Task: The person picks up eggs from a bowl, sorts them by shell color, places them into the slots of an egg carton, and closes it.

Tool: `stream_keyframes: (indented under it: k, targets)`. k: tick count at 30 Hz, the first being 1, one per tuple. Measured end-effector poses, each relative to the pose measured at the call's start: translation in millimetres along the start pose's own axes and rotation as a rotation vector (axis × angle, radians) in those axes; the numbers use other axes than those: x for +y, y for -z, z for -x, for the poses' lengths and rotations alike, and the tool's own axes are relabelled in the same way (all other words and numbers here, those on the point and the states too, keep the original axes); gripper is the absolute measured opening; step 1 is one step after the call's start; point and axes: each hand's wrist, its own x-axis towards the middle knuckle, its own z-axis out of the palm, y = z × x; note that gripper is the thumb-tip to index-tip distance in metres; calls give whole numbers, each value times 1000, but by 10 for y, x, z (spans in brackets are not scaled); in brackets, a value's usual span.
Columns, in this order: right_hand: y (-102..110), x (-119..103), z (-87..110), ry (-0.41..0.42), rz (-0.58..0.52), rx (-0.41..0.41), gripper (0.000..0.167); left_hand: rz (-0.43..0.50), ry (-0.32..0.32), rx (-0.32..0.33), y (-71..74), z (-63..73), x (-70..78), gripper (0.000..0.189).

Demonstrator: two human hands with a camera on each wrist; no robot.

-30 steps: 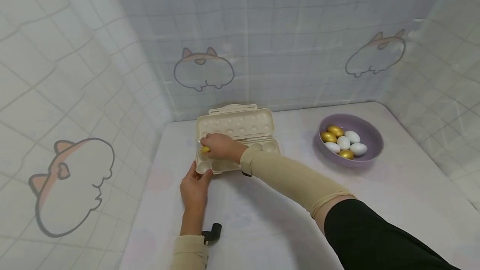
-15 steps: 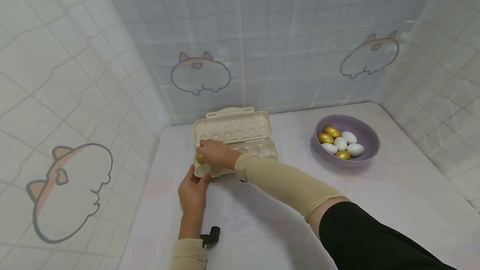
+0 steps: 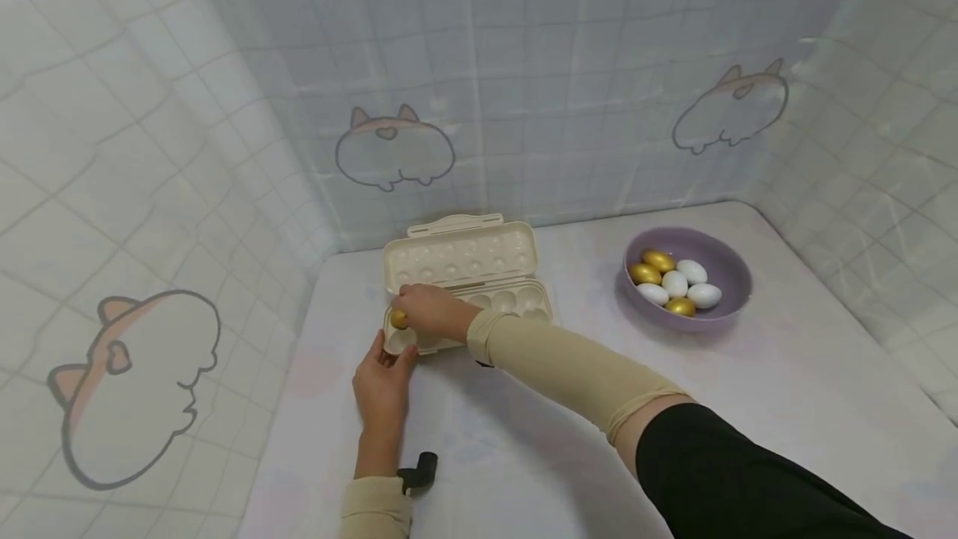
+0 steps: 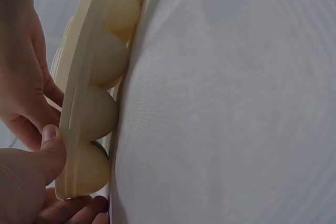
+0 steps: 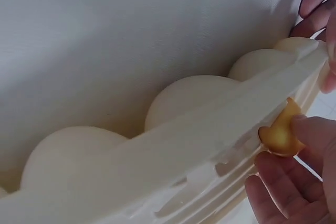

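A cream plastic egg carton (image 3: 461, 249) lies with its lid folded back against the rear wall. At its left end my right hand (image 3: 432, 311) holds a golden egg (image 3: 398, 319) between thumb and fingers, low in the back-row cup at the corner. The right wrist view catches the golden egg (image 5: 282, 136) at the carton's rim, partly hidden by the rim. My left hand (image 3: 382, 389) grips the front left corner, thumb (image 4: 50, 148) on the rim and fingers curled beneath. The cups that show are bare; the right hand and sleeve cover several others.
A purple bowl (image 3: 729, 260) on the right side of the table holds several white eggs (image 3: 674, 284) and golden eggs (image 3: 659, 261). Patterned curtains (image 3: 524, 106) enclose the table (image 3: 524, 456) at the back and sides. My right forearm crosses over the table's front.
My right hand has lowered the golden egg into the back left corner of the carton. The left hand keeps its grip on the carton. The head view has shifted slightly.
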Motion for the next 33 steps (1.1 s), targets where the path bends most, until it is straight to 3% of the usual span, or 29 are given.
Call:
stream_keyframes:
  k: [5, 11, 17, 25, 33]
  targets:
    - [30, 62, -6, -24, -70, 11, 23, 4, -10, 14, 33, -22, -12, 75]
    - [281, 183, 108, -66, -108, -39, 52, -26, -32, 30, 79, -76, -31, 76]
    - [517, 398, 303, -122, -224, -72, 64, -26, -36, 5, 102, -139, 2, 77]
    - [653, 688, 500, -189, -307, -71, 74, -27, -25, -7, 126, -198, -6, 79]
    - [761, 973, 722, -190, -316, -13, 76, -49, -8, -4, 171, -249, -24, 79]
